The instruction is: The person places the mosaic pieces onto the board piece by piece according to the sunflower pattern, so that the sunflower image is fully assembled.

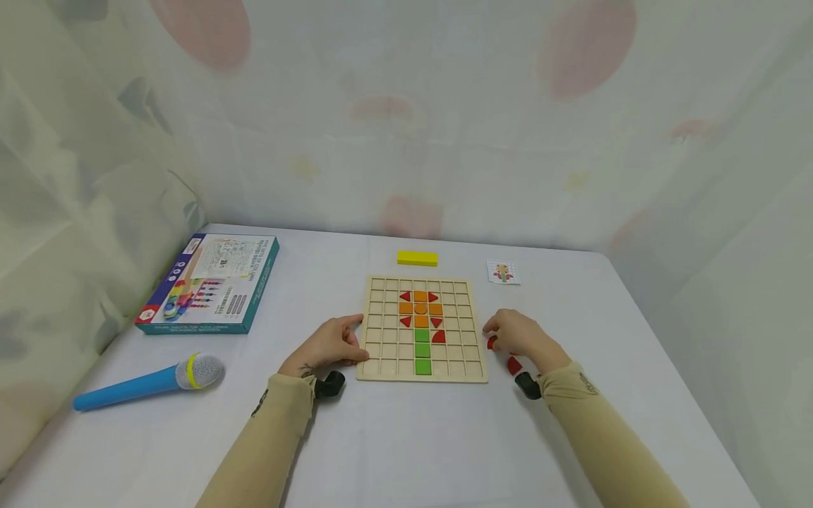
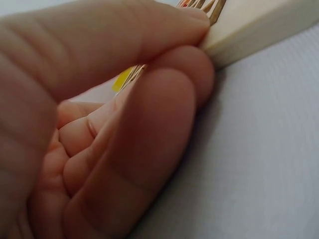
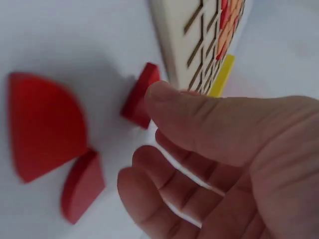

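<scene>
A wooden grid board (image 1: 460, 353) lies mid-table, with orange squares, an orange circle, red triangles, green squares and a red quarter-circle set in its cells. My left hand (image 1: 327, 343) holds the board's left edge, its thumb and fingertips against the rim in the left wrist view. Right of the board, my right hand (image 1: 521, 333) pinches a red piece (image 3: 137, 94) with the thumb; the opposing fingertip is mostly hidden. Beside that hand lie a red quarter-circle piece (image 3: 47, 127) and another red piece (image 3: 82, 186), close together on the table.
Behind the board sits a yellow block (image 1: 417, 258). A small pattern card (image 1: 503, 272) lies at the back right. On the left are a boxed toy set (image 1: 216, 282) and a blue toy microphone (image 1: 152, 381). Patterned cloth hangs around the white table (image 1: 406, 437).
</scene>
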The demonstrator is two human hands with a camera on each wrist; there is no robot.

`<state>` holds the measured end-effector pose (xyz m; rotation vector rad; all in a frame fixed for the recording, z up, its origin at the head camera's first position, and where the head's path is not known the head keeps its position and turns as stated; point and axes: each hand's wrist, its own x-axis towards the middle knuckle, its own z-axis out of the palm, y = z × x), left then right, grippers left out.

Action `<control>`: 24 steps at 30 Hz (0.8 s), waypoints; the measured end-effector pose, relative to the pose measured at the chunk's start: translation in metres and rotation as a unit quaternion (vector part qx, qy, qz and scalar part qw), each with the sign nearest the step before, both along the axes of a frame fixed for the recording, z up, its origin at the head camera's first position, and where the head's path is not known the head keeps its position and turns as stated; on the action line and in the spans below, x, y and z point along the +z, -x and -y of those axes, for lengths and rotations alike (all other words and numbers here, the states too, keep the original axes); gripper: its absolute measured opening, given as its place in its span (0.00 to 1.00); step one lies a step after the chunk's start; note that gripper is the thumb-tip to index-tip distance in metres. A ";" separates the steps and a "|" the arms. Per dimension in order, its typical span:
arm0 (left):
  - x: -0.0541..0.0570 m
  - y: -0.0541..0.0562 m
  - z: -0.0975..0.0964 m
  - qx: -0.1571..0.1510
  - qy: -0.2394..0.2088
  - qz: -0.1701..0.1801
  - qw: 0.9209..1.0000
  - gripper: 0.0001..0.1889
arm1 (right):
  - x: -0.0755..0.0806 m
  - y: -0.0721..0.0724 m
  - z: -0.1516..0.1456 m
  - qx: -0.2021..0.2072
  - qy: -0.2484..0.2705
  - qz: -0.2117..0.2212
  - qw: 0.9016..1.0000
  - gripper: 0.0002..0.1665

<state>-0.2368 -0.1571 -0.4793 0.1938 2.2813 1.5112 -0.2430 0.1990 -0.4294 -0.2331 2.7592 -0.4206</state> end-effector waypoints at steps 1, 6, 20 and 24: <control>0.000 0.000 0.000 -0.001 0.000 -0.001 1.000 0.48 | -0.001 -0.002 -0.001 0.007 0.002 0.000 1.000 0.18; 0.001 0.001 0.001 -0.006 0.001 -0.003 1.000 0.48 | -0.006 -0.005 -0.008 0.033 0.006 -0.023 0.999 0.09; 0.001 0.000 0.001 -0.008 0.009 -0.001 1.000 0.49 | -0.005 0.003 0.024 -0.132 0.284 -0.011 0.949 0.05; 0.002 -0.001 0.000 -0.004 0.014 0.000 1.000 0.48 | -0.014 0.002 0.044 -0.176 0.335 0.024 0.925 0.05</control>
